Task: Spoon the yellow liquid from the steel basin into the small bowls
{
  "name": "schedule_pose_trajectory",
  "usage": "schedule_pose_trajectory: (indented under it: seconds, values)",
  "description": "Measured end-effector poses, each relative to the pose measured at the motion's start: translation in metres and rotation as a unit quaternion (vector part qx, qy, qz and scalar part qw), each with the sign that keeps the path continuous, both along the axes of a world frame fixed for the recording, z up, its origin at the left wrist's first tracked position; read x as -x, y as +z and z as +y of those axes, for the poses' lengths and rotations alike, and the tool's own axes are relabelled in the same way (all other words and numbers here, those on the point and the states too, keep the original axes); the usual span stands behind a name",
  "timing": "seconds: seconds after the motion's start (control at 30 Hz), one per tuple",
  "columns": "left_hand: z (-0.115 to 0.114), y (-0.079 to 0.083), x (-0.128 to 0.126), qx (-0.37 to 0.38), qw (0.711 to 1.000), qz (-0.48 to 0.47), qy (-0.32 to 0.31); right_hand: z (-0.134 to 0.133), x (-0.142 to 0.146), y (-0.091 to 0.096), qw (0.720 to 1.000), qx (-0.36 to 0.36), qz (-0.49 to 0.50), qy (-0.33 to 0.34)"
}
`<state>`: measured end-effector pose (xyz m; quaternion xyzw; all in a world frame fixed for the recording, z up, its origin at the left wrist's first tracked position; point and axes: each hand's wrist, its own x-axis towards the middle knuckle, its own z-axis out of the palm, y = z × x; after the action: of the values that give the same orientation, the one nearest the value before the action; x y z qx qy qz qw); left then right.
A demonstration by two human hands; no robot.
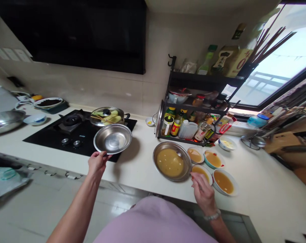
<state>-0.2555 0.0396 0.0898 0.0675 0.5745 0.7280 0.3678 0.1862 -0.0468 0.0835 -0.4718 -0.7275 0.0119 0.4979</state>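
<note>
My left hand (97,162) grips the near rim of an empty steel bowl (112,138), which it holds tilted above the front edge of the black hob (54,135). My right hand (202,189) is closed in a loose pinch at the near side of a small bowl (201,172) of yellow-brown liquid; what its fingers hold is too small to make out. Left of that hand stands a large steel bowl (171,162) of the same liquid. Three more small filled bowls (195,155) (213,159) (225,182) cluster beside it.
A lidded pot (107,116) with pale food sits on the hob's rear burner. A black spice rack (193,111) with bottles and jars stands against the wall. A steel wok (4,121) and a dark-filled dish (48,102) lie far left. A window is at right.
</note>
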Motion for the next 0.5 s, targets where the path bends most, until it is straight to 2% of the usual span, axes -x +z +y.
schedule_pose_trajectory:
  seconds: [0.13,0.3,0.5]
  values:
    - [-0.007,-0.017,-0.024,0.018,0.998,-0.02,-0.048,-0.001,-0.001,-0.001,0.997,0.026,0.065,-0.011]
    - [-0.015,-0.05,-0.063,0.033,0.991,-0.062,-0.117,-0.004,-0.007,-0.003,0.989,0.07,0.125,-0.038]
    - [-0.011,-0.078,-0.088,0.072,0.984,-0.094,-0.131,-0.012,-0.011,-0.006,0.971,0.117,0.193,-0.075]
